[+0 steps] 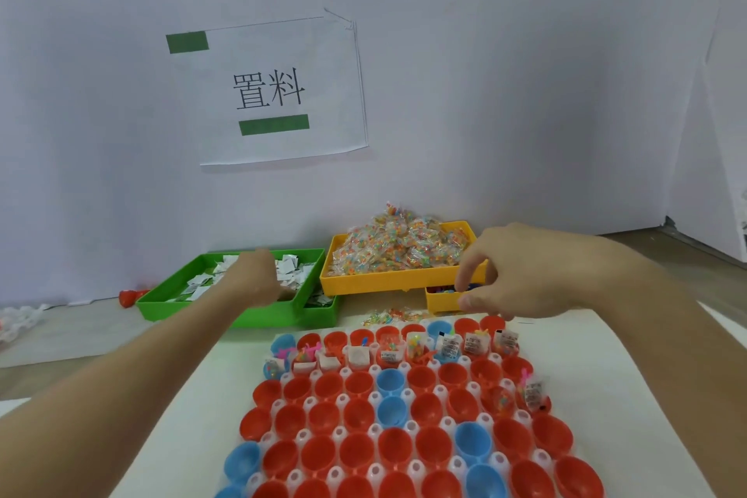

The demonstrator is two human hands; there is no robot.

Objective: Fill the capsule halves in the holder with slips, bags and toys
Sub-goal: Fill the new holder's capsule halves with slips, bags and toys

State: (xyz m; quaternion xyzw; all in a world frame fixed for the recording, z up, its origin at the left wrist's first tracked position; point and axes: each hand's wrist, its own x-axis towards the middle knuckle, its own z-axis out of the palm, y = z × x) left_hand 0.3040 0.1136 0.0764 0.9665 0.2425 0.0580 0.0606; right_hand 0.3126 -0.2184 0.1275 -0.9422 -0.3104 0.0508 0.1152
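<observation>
A white holder [342,400] full of red and blue capsule halves [359,416] lies in front of me. Its far row [448,346] and two halves at the right [533,392] hold slips, bags and toys; the rest are empty. My left hand [252,279] reaches into the green tray [242,315] of white slips [288,267], and its fingers are hidden behind the hand. My right hand [525,275] hovers over the small yellow bin [440,303] of toys [444,289], with thumb and forefinger curved and apart and nothing visible between them.
A large yellow tray [384,281] heaped with candy bags [404,247] stands behind the small bin. Loose bags [388,315] lie just beyond the holder. A red object [129,297] and crumpled plastic [16,319] sit far left. A paper sign [275,89] hangs on the wall.
</observation>
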